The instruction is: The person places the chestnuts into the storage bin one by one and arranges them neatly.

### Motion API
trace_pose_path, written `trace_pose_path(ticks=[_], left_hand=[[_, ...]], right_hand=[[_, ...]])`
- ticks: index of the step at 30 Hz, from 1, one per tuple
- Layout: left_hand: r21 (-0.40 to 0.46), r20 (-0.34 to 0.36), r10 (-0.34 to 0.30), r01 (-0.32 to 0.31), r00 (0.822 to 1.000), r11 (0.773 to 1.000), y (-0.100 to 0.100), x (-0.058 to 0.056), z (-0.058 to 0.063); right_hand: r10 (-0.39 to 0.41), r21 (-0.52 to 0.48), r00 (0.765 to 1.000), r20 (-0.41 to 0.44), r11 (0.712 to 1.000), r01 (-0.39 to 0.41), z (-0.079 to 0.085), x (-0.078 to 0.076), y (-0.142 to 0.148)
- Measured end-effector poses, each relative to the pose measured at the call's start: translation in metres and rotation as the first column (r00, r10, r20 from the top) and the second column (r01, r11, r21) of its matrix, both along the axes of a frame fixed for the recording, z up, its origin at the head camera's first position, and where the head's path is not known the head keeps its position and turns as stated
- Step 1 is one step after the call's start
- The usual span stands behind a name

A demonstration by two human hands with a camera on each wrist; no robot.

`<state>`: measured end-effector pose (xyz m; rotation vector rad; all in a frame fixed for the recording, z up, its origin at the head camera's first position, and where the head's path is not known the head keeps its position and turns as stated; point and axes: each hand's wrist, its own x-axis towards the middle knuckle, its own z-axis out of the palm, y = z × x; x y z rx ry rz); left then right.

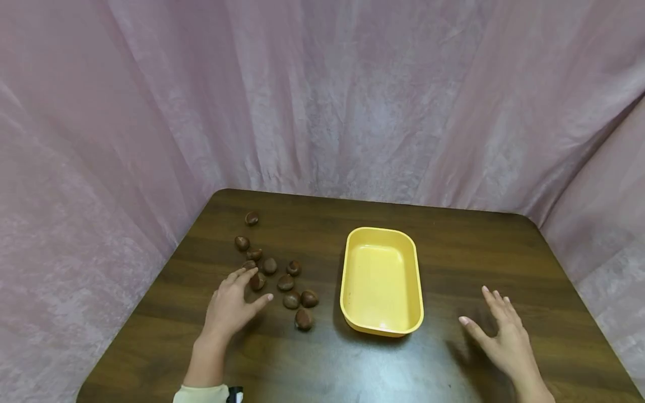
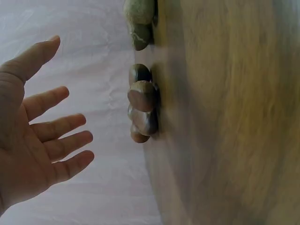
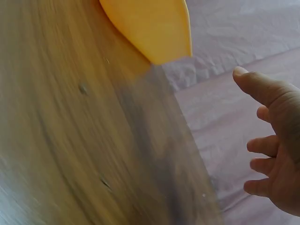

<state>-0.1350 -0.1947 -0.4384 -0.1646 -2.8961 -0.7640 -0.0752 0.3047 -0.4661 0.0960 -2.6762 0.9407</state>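
Several brown chestnuts [image 1: 285, 282] lie scattered over the left part of the table. My left hand [image 1: 229, 305] hovers at the near left side of them, fingers spread and thumb apart, holding nothing; its fingertips overlap a chestnut [image 1: 258, 281] in the head view. In the left wrist view the palm [image 2: 28, 145] faces the chestnuts [image 2: 143, 96] with a gap between. A yellow rectangular tub [image 1: 383, 280] stands right of the chestnuts, with nothing inside. To the right of the tub, my right hand [image 1: 504, 338] is held over the table, fingers extended and grasping nothing.
The dark wood-grain table [image 1: 317, 369] has rounded far corners. Pink curtains [image 1: 353, 101] hang behind it and along both sides. One chestnut [image 1: 251, 218] lies apart from the others, near the far left corner.
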Motion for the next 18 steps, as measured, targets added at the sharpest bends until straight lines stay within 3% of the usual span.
trace_pose_path(ticks=[6,12,15,18], left_hand=[[0.128,0.106,-0.018,0.005,0.994,0.992,0.001,0.002,-0.005],[0.304,0.204,-0.061,-0.004,0.977,0.953,0.004,0.004,-0.012],[0.357,0.232,-0.078,-0.01,0.969,0.934,0.006,0.004,-0.017],[0.4,0.25,-0.089,-0.019,0.964,0.916,0.008,0.003,-0.022]], right_hand=[[-0.022,-0.055,0.999,0.049,0.998,0.025,-0.003,0.002,-0.015],[0.009,-0.16,0.992,0.129,0.987,0.012,-0.007,-0.001,-0.028],[0.068,-0.269,0.987,0.146,0.963,-0.026,-0.008,-0.005,-0.034],[0.145,-0.414,0.982,0.12,0.906,-0.083,-0.01,-0.008,-0.041]])
